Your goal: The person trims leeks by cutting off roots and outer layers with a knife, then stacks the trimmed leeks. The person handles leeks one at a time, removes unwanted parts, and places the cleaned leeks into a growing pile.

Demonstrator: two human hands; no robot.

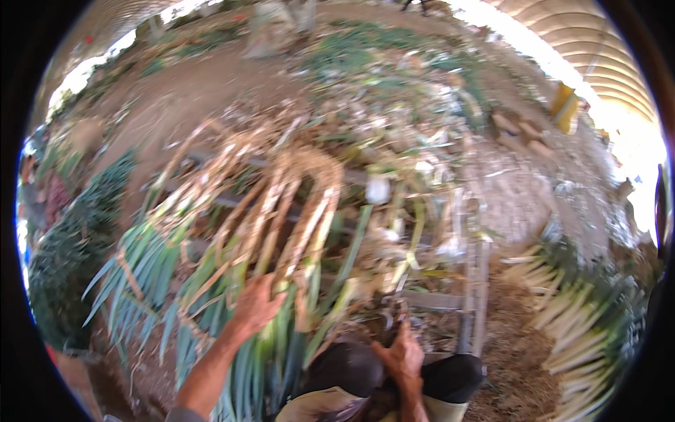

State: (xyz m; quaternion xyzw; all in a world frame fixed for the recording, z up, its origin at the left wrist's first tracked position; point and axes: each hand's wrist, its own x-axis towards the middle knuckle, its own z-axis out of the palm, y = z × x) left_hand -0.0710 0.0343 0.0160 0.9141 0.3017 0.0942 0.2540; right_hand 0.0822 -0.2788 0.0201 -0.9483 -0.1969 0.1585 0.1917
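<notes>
Leeks [316, 218] with browned far ends lie across the left part of 1 metal rack [434, 301], green leaves spilling over its near side; left hand [256, 302] rests on these leeks at the rack's near side, fingers bent, closure around any stalk cannot be told; right hand [403, 352] is just nearside of the rack, fingers curled, contents obscured by blur, cannot be told; 1 row of pale-stemmed leeks [573, 334] lies right of the rack; 1 dark green pile [81, 232] lies left of it.
</notes>
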